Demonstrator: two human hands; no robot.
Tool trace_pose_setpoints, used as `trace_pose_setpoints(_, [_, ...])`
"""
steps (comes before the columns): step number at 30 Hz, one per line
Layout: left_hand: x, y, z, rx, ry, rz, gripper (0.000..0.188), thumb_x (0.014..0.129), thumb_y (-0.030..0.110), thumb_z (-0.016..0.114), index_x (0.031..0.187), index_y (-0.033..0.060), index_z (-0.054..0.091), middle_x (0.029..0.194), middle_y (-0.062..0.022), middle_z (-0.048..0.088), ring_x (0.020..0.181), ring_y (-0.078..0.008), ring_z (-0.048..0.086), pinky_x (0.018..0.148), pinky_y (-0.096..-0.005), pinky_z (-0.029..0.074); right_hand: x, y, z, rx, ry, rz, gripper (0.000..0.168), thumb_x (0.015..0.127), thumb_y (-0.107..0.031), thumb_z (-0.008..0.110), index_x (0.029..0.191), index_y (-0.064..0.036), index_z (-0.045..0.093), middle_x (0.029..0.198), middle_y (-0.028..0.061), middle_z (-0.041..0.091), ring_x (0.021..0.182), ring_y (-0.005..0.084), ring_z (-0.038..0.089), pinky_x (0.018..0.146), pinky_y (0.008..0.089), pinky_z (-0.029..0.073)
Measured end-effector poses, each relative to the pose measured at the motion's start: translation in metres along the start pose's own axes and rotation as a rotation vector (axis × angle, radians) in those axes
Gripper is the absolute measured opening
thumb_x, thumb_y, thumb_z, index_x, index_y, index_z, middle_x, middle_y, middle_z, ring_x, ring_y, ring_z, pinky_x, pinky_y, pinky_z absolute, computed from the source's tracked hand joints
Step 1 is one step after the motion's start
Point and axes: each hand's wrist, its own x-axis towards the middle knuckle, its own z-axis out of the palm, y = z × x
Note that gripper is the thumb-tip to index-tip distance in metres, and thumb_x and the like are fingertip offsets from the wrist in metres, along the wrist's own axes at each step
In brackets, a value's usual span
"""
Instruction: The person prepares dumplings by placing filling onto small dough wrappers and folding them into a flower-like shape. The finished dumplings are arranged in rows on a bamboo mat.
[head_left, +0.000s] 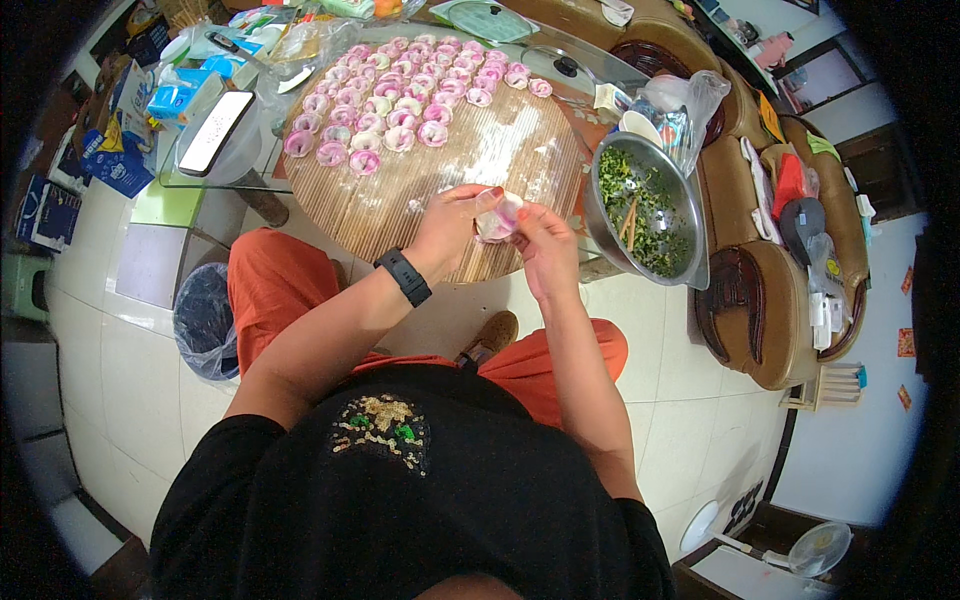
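Above the near edge of a round ribbed wooden board (337, 217), my left hand (448, 226) and my right hand (549, 244) pinch a pink-and-white dough wrapper (498, 219) between them. A dark watch is on my left wrist. The far part of the board bears many folded pink-and-white dumplings (364, 162) in rows, and white flour lies in patches on the wood. Right of the board stands a steel bowl (699, 225) of chopped green filling (616, 180), with wooden chopsticks (630, 225) in it. Whether filling is inside the wrapper is hidden.
The board rests on a glass-topped table. At its left are a phone (217, 133) on a plastic tub, tissue packs (184, 96) and a knife (247, 52). Glass lids (487, 21) lie at the back. A lined bin (204, 322) stands on the floor; a brown sofa (731, 176) is at the right.
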Motion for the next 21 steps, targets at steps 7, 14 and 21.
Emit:
trace_pose_setpoints(7, [-0.008,0.013,-0.001,-0.255,-0.103,-0.217,0.022,0.093,0.011,0.053,0.107,-0.0056,0.056,0.107,-0.0122,0.062,0.094,-0.0200,0.062,0.083,-0.0337,0.053,0.007,0.005,-0.026,-0.168,0.006,0.042,0.007,0.087,-0.003,0.061,0.092,-0.001,0.065,0.088,0.0065,0.066,0.074,0.0136,0.062,0.065,0.0267,0.050])
trace_pose_setpoints(14, [-0.009,0.005,-0.009,0.095,-0.193,-0.166,0.032,0.094,0.006,0.049,0.123,-0.0062,0.049,0.121,-0.0143,0.056,0.107,-0.0223,0.058,0.089,-0.0357,0.051,0.003,0.002,-0.027,-0.020,0.045,0.087,0.010,0.086,-0.005,0.062,0.093,0.001,0.066,0.079,0.0054,0.065,0.066,0.0110,0.059,0.060,0.0241,0.049])
trace_pose_setpoints(21, [-0.007,0.002,-0.011,-0.056,-0.279,-0.143,0.037,0.089,0.000,0.053,0.125,-0.0037,0.047,0.119,-0.0133,0.056,0.105,-0.0210,0.059,0.090,-0.0337,0.050,0.004,-0.018,-0.022,-0.279,-0.060,-0.004,0.014,0.088,-0.007,0.061,0.097,0.003,0.065,0.079,0.0032,0.064,0.066,0.0080,0.056,0.061,0.0222,0.047])
